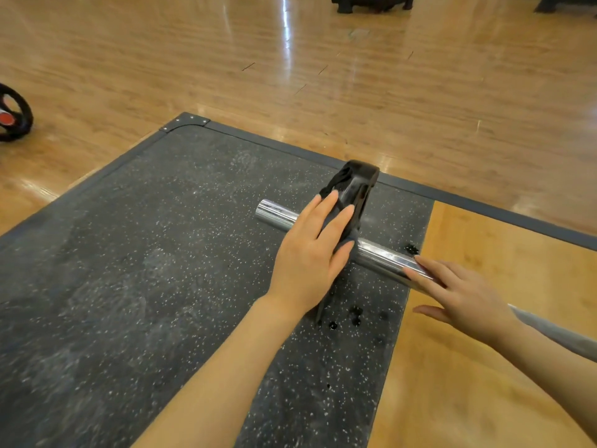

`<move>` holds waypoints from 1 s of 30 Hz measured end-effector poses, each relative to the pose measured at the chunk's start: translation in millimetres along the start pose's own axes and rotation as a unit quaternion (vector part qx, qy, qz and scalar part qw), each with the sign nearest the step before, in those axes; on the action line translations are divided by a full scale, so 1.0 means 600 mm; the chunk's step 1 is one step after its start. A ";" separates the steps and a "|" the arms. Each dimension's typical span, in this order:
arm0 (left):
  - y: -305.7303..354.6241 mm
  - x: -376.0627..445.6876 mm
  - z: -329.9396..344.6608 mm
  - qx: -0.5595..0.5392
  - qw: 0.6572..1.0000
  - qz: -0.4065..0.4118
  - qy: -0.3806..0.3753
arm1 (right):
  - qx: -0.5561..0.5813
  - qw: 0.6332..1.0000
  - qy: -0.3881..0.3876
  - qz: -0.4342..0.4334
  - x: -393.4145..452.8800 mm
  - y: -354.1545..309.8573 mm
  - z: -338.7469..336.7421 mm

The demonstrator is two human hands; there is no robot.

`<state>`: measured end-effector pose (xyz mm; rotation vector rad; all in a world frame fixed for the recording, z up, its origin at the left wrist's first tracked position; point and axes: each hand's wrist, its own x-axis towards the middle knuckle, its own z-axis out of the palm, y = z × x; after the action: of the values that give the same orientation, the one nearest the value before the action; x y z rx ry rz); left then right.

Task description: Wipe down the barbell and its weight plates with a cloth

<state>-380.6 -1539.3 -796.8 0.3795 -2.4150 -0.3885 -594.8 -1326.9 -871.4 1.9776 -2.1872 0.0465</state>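
A chrome barbell (384,257) lies across the dark rubber platform, its sleeve end (274,211) pointing left. A black weight plate (363,176) stands on the sleeve, seen edge-on. My left hand (310,257) lies flat against the plate's near face, pressing a dark cloth (332,185) onto it. Most of the cloth is hidden under my fingers; a bunched part shows above my fingertips. My right hand (462,295) rests with spread fingers on top of the bar, right of the plate, not wrapped around it.
The speckled rubber mat (145,253) has a metal-edged frame and a wooden inlay (484,260) on the right. Dark wet spots (355,318) dot the mat below the plate. A black and red plate (13,114) sits at the far left. Dark equipment (371,1) stands far back.
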 end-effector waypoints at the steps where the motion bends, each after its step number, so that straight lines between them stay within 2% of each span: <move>1: 0.001 0.013 0.000 -0.004 1.000 -0.003 -0.009 | -0.002 1.000 0.001 0.001 0.003 0.002 -0.002; 6: -0.011 0.040 0.005 -0.030 0.999 -0.001 -0.023 | -0.020 1.000 -0.007 0.000 0.014 0.019 -0.006; 14: -0.042 -0.075 0.037 -0.009 0.999 0.026 0.034 | -0.025 1.000 -0.011 0.013 0.017 0.026 -0.004; 18: -0.030 -0.059 0.044 0.005 0.999 0.017 0.044 | -0.047 0.997 -0.004 0.060 0.006 -0.001 0.000; 24: -0.023 -0.004 0.040 -0.003 0.998 0.033 0.046 | -0.016 0.994 -0.030 0.105 0.007 -0.011 -0.012; 26: -0.029 -0.020 0.037 -0.037 0.998 0.009 0.055 | -0.006 0.993 -0.034 0.110 0.008 -0.009 -0.015; 30: -0.037 -0.091 0.029 -0.122 0.979 -0.130 0.103 | 0.001 0.992 -0.036 0.119 0.009 -0.008 -0.014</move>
<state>-347.4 -1536.4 -848.5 0.5971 -2.0914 -0.7172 -589.6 -1331.4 -863.0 1.7351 -2.4590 0.0119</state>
